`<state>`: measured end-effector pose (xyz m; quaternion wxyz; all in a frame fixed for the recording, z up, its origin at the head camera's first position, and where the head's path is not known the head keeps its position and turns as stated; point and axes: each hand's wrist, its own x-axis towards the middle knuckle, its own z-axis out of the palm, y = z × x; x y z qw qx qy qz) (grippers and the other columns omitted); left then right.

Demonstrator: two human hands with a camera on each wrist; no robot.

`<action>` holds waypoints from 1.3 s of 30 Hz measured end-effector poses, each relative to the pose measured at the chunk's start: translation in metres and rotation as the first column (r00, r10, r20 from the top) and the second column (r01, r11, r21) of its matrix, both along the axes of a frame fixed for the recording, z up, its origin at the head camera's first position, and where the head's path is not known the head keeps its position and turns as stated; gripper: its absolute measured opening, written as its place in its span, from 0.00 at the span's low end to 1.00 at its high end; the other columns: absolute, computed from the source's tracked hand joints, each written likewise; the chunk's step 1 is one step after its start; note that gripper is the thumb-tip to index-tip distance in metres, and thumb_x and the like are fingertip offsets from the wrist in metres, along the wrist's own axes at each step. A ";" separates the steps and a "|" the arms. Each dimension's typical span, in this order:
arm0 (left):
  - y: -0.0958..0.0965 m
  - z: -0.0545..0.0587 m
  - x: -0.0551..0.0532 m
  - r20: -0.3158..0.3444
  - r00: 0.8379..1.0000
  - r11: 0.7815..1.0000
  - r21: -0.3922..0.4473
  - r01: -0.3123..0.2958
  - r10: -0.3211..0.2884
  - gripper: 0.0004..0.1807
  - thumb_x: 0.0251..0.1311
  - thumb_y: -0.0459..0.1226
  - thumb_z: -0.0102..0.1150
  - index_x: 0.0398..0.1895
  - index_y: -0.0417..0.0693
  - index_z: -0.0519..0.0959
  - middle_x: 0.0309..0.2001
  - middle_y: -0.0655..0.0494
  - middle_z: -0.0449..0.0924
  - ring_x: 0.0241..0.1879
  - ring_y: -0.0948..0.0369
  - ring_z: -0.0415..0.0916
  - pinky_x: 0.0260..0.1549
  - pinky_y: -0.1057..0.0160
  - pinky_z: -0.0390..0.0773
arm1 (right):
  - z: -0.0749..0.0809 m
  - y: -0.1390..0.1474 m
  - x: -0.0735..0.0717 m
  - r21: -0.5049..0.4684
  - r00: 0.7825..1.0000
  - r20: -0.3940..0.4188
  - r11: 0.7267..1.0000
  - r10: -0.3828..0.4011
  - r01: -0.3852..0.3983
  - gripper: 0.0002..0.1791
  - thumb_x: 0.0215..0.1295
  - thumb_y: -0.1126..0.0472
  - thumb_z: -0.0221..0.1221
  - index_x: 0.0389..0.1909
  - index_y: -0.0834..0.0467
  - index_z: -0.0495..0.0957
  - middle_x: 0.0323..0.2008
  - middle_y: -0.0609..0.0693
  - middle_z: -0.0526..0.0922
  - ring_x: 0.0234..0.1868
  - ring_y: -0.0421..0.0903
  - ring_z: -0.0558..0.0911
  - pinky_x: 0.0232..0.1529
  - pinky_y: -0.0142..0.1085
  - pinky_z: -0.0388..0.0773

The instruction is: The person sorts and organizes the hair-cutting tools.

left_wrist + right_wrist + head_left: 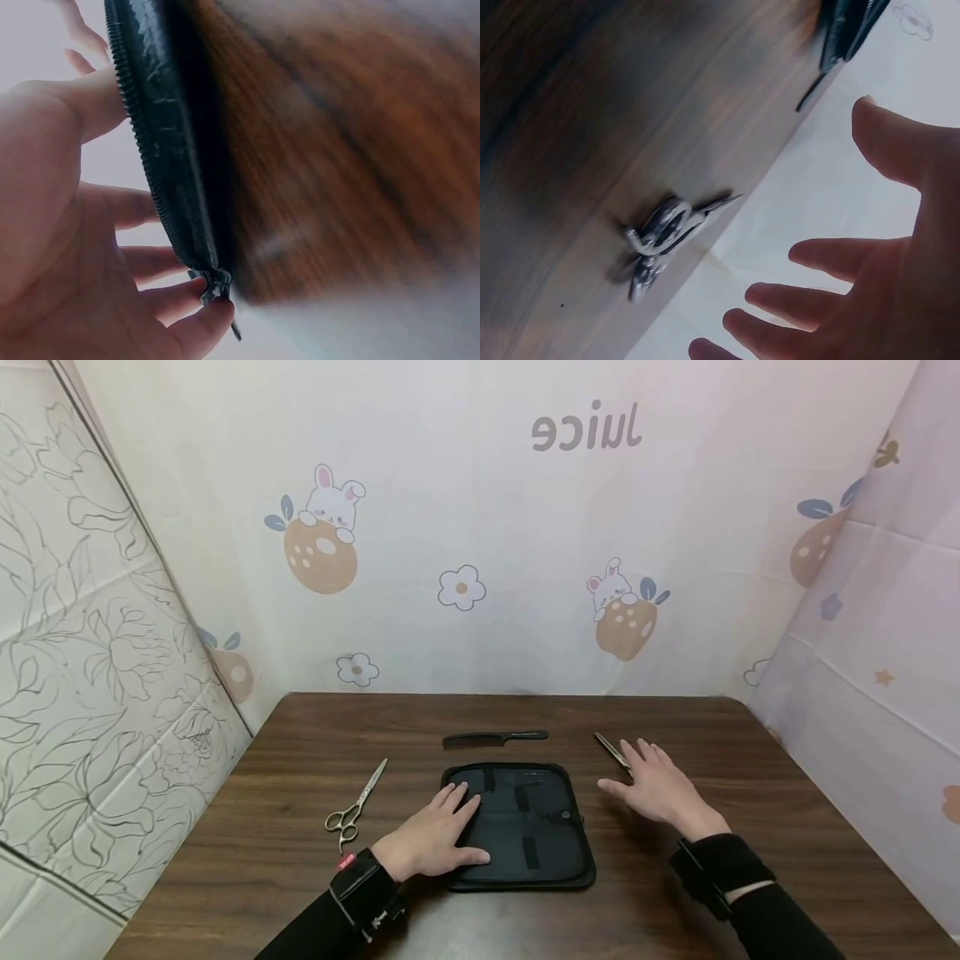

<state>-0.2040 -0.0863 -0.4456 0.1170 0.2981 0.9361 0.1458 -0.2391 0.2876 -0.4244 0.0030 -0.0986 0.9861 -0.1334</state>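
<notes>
A black zip case (517, 827) lies on the table with elastic loops and a snap showing on its upper face. My left hand (431, 837) rests with spread fingers on its left side; the toothed zipper edge (142, 161) runs past those fingers in the left wrist view. Over to the right, my right hand (660, 785) hovers palm down with loosely extended fingers, holding nothing. Beneath it lies a pair of metal scissors (667, 229), its blades (611, 750) poking out beyond the fingertips in the head view, the handles hidden there by the hand.
Left of the case lie silver scissors (358, 806), blades pointing away. Behind the case is a black comb (495, 739) with a handle. The brown wooden table (300, 893) ends at a printed curtain (465, 510), with more curtains on both sides.
</notes>
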 end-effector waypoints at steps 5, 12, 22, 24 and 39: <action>0.001 0.003 0.000 -0.005 1.000 1.000 -0.022 -0.004 0.004 0.47 0.67 0.60 0.58 0.79 0.43 0.58 0.79 0.39 0.49 0.79 0.43 0.45 0.70 0.44 0.60 | -0.002 0.006 -0.010 -0.008 0.998 0.049 1.000 -0.028 0.029 0.53 0.70 0.33 0.55 0.75 0.73 0.56 0.71 0.81 0.54 0.70 0.80 0.55 0.59 0.74 0.61; 0.002 0.003 0.001 -0.001 1.000 0.999 -0.039 -0.012 0.012 0.47 0.66 0.61 0.59 0.79 0.43 0.59 0.79 0.40 0.50 0.78 0.44 0.47 0.70 0.45 0.60 | -0.004 0.014 -0.020 0.014 0.990 0.122 0.998 -0.067 0.066 0.49 0.73 0.36 0.54 0.73 0.75 0.56 0.68 0.81 0.58 0.67 0.80 0.59 0.54 0.73 0.66; 0.003 0.003 0.000 0.012 1.000 0.998 -0.059 -0.015 0.016 0.47 0.65 0.61 0.60 0.79 0.43 0.60 0.79 0.40 0.51 0.78 0.44 0.47 0.71 0.45 0.60 | -0.009 0.021 -0.024 0.059 0.986 0.141 0.995 -0.092 0.085 0.43 0.73 0.42 0.57 0.69 0.76 0.64 0.63 0.80 0.64 0.62 0.77 0.65 0.48 0.69 0.72; 0.004 0.004 0.000 0.015 1.000 0.998 -0.065 -0.018 0.019 0.47 0.65 0.61 0.60 0.79 0.44 0.60 0.79 0.41 0.51 0.78 0.44 0.47 0.71 0.45 0.59 | -0.010 0.021 -0.024 0.064 0.987 0.136 0.995 -0.089 0.081 0.41 0.73 0.44 0.57 0.68 0.76 0.65 0.61 0.79 0.66 0.60 0.76 0.66 0.46 0.67 0.73; 0.008 0.009 0.001 0.034 0.998 0.996 -0.074 -0.046 0.049 0.47 0.64 0.60 0.62 0.78 0.43 0.61 0.79 0.41 0.52 0.78 0.45 0.48 0.69 0.45 0.62 | -0.014 0.019 -0.027 0.133 0.997 0.061 0.990 -0.053 0.044 0.13 0.74 0.59 0.59 0.42 0.67 0.81 0.38 0.62 0.73 0.39 0.61 0.75 0.31 0.53 0.75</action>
